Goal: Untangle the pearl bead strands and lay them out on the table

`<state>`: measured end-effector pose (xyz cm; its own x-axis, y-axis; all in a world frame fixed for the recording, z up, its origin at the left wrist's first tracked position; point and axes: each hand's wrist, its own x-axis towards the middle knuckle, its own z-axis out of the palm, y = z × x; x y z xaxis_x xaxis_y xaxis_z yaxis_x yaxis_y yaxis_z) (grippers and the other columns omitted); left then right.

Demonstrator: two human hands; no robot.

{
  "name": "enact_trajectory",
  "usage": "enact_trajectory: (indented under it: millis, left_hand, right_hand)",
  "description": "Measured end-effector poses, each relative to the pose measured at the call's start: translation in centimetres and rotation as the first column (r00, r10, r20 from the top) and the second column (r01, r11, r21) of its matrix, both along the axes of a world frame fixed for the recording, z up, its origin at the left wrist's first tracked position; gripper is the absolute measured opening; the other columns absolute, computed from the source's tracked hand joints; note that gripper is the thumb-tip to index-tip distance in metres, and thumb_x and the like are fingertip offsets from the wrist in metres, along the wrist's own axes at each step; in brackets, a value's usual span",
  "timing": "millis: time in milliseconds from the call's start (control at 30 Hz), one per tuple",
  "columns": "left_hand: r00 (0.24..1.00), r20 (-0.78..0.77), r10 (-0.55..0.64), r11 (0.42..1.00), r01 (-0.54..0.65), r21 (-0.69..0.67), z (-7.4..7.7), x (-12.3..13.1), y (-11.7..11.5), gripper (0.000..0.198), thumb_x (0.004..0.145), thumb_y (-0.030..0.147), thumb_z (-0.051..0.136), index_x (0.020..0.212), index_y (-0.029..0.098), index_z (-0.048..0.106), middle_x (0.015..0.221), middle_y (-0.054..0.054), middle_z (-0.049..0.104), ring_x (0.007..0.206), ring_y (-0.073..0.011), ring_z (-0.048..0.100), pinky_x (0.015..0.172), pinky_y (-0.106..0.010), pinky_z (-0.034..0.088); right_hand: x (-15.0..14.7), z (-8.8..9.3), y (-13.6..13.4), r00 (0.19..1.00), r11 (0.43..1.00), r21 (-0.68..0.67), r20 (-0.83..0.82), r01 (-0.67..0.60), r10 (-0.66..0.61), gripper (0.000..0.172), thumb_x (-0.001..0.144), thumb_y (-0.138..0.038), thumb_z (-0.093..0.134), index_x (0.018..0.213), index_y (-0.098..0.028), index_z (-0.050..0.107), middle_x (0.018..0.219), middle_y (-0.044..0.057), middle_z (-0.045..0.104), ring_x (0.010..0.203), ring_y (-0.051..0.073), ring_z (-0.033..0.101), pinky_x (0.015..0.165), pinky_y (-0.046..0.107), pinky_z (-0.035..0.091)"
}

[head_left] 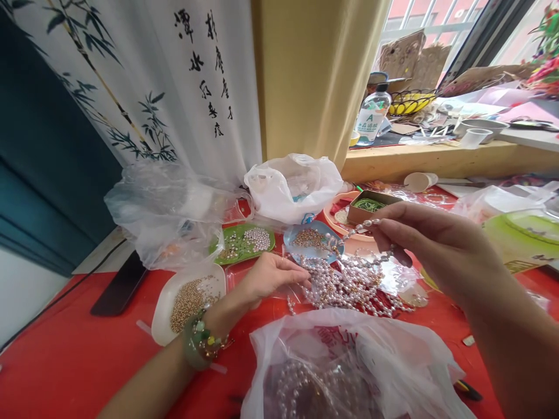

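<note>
A heap of pearl bead strands [349,282] lies on the red table in front of me. My right hand [419,235] is raised at the heap's right side, thumb and fingers pinched on a pearl strand [360,227] that slopes down to the left. My left hand [277,276] reaches to the heap's left edge with its fingertips together; whatever they grip there is too small to make out. Just behind the heap stands a blue dish [301,231] of gold and pale beads. Nearer to me, a white plastic bag [414,343] has more pearl strands inside.
Left of the heap are a green tray [238,256] of sorted beads, a white dish [162,314] of gold beads and a dark phone [117,285]. Plastic bags [161,203] stand against the curtain. A small box [367,215] with green cord sits behind, below a cluttered windowsill [393,160].
</note>
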<state>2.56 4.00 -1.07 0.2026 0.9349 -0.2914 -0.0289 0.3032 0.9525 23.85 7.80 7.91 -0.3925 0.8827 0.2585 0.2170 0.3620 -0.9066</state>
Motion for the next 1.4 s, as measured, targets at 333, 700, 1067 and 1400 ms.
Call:
enact_trajectory:
  millis: [333, 700, 1067, 1400]
  left_hand:
    - [0.984, -0.062, -0.164, 0.986, 0.162, -0.035, -0.4, 0.6, -0.9, 0.021, 0.063, 0.031, 0.069, 0.074, 0.013, 0.071, 0.071, -0.009, 0.070, 0.059, -0.0142, 0.062, 0.053, -0.024, 0.047]
    - [0.983, 0.009, -0.184, 0.980, 0.184, -0.080, 0.9, 1.4, -1.7, 0.012, 0.062, 0.024, 0.070, 0.069, 0.014, 0.072, 0.065, -0.007, 0.070, 0.057, -0.0117, 0.061, 0.059, -0.023, 0.046]
    - [0.970, -0.016, -0.242, 0.968, 0.240, -0.072, 1.4, 1.6, -2.0, 0.018, 0.063, 0.030, 0.070, 0.074, 0.016, 0.073, 0.069, -0.007, 0.070, 0.059, -0.0112, 0.062, 0.058, -0.021, 0.046]
    - [0.969, -0.020, -0.246, 0.967, 0.244, -0.074, 1.4, 1.6, -2.1, 0.019, 0.064, 0.030, 0.070, 0.077, 0.016, 0.073, 0.075, -0.009, 0.071, 0.061, -0.0106, 0.063, 0.058, -0.019, 0.046]
  right_hand:
    - [-0.1, 0.5, -2.1, 0.992, 0.993, 0.066, -0.070, -0.101, 0.106, 0.012, 0.082, -0.031, 0.056, 0.074, -0.023, 0.060, 0.056, -0.004, 0.052, 0.044, 0.005, 0.041, 0.038, 0.015, 0.033]
    - [-0.4, 0.1, -1.3, 0.988, 0.986, 0.076, 0.043, -0.151, 0.148, 0.017, 0.083, -0.033, 0.052, 0.072, -0.021, 0.057, 0.058, -0.004, 0.049, 0.044, 0.005, 0.040, 0.039, 0.018, 0.032]
    - [-0.4, 0.0, -1.1, 0.989, 0.988, 0.066, 0.064, -0.139, 0.135, 0.018, 0.081, -0.035, 0.053, 0.071, -0.020, 0.057, 0.058, -0.003, 0.049, 0.045, 0.006, 0.040, 0.039, 0.020, 0.032]
    - [-0.2, 0.2, -1.3, 0.990, 0.988, 0.077, 0.043, -0.134, 0.131, 0.017, 0.082, -0.032, 0.053, 0.070, -0.020, 0.056, 0.057, -0.004, 0.049, 0.045, 0.006, 0.040, 0.039, 0.018, 0.033]
